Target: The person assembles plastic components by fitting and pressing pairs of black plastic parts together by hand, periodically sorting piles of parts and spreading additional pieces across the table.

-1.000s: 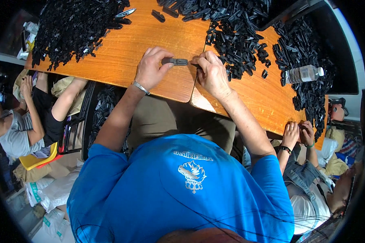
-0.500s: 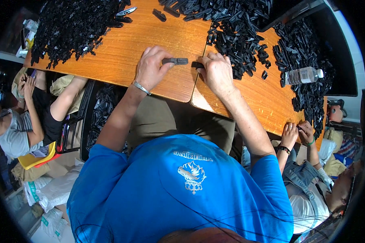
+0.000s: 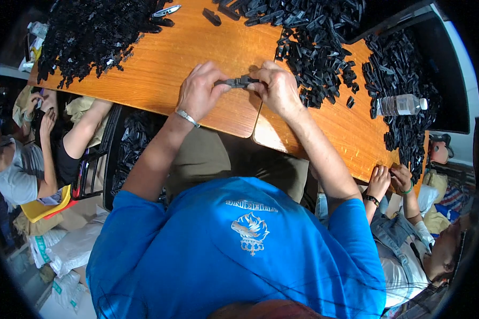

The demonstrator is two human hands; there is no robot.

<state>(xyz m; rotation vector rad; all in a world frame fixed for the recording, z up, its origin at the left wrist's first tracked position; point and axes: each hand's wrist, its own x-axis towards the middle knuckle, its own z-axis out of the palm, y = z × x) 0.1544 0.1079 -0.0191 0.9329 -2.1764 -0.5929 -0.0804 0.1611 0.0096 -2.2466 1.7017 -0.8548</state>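
My left hand (image 3: 198, 90) pinches a long black plastic piece (image 3: 234, 83) by its left end, just above the wooden table (image 3: 159, 69). At that piece's right end, my right hand (image 3: 278, 87) is closed with thumb and fingertips around a small black plastic part, mostly hidden by the fingers. The two parts meet between my hands; whether they are locked together I cannot tell. A heap of small black plastic parts (image 3: 316, 69) lies just beyond my right hand.
Black parts form another heap (image 3: 90, 37) at far left and more (image 3: 402, 64) at right, where a clear bottle (image 3: 399, 105) lies. A silver-and-black tool (image 3: 166, 11) rests by the left heap. Co-workers sit at left and at right, the right one's hands (image 3: 379, 183) at the table edge.
My right hand has moved left, bringing its small part against the long piece. My left hand has stayed nearly in place. At left, the co-worker's hands have moved apart.
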